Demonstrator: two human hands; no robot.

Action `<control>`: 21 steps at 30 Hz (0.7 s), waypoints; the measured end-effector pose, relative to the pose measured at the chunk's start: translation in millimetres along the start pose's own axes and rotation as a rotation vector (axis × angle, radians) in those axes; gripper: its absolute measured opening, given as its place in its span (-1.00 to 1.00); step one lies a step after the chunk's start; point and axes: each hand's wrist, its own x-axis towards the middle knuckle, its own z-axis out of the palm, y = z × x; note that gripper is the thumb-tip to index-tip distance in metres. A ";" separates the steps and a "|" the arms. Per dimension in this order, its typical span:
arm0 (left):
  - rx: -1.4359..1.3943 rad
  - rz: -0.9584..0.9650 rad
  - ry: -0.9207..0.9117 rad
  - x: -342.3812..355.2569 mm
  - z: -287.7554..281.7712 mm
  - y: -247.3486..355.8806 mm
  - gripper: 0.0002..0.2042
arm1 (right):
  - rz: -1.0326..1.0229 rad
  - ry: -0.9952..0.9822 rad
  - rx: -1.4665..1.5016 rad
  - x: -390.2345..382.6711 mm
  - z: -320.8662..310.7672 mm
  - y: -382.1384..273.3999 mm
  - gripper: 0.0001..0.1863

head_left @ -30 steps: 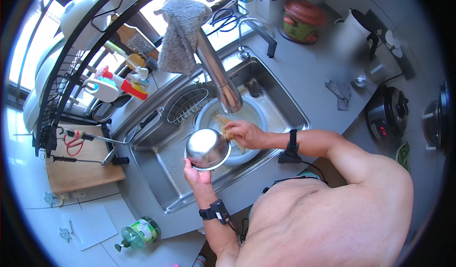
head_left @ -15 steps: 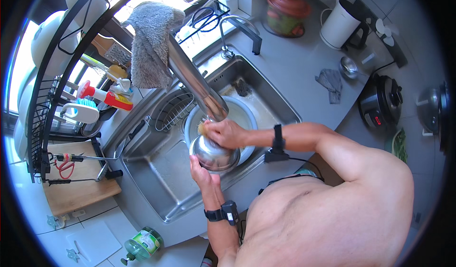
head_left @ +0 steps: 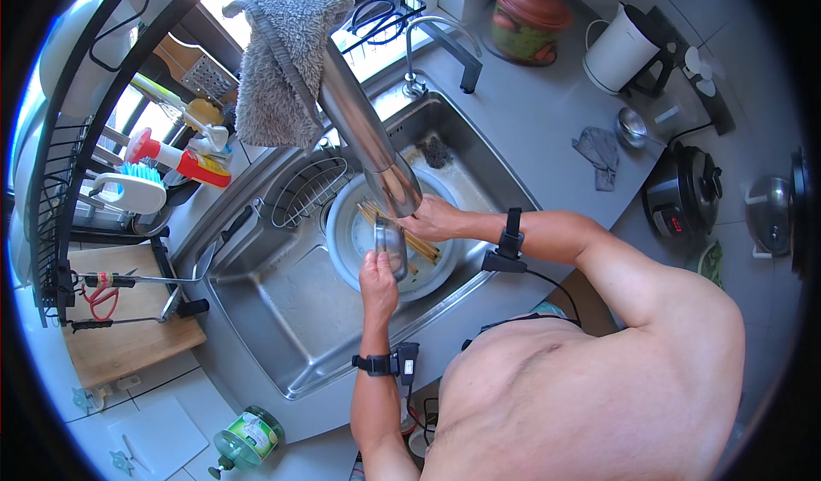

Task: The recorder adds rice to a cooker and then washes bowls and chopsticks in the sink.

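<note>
A shiny metal bowl (head_left: pixel 391 250) stands tilted on edge over a pale round basin (head_left: pixel 339 259) in the sink. My left hand (head_left: pixel 377 283) grips its near rim, thumb and fingers closed on it. Beside the bowl's far side is my right hand (head_left: pixel 434 219), under the end of a thick metal tap (head_left: pixel 363 113). Its fingers are bent together and partly hidden by the tap and bowl; what they hold cannot be made out. Several wooden chopsticks (head_left: pixel 422 247) lie in the basin. A grey cloth (head_left: pixel 286 58) hangs over the tap.
The steel sink (head_left: pixel 282 310) holds a wire rack (head_left: pixel 312 192) and a dark scouring pad (head_left: pixel 436 152). A dish rack (head_left: pixel 64 173) and cutting board (head_left: pixel 132 344) stand left. A kettle (head_left: pixel 623 51), rice cooker (head_left: pixel 684 186) and lidded pot (head_left: pixel 528 23) are right.
The bowl has turned from lying broadside to edge-on, uncovering chopsticks in the basin. My left hand has shifted slightly up and right, my right hand rightward. A tan scrubber-like thing no longer shows at my right fingers.
</note>
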 end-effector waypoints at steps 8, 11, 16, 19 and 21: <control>0.632 0.504 -0.193 12.6 15.6 -38.0 -0.72 | 0.035 0.118 0.021 -27.1 -22.8 -21.6 -0.71; 0.493 0.279 -0.155 -5.7 0.8 -5.8 -0.59 | 0.107 0.029 0.126 -32.4 -24.1 -32.4 -0.72; -0.089 -0.045 -0.121 -26.3 -8.4 63.9 -0.59 | -0.304 0.345 0.363 -57.8 -78.1 -109.1 -0.78; 0.573 -0.033 -0.043 3.2 -10.3 10.7 -0.65 | 0.060 -0.514 0.145 -26.6 -50.9 -47.5 -0.67; 0.754 0.026 -0.034 -7.6 -9.9 38.4 -0.62 | -0.098 -0.023 0.132 -49.0 -30.4 -41.0 -0.59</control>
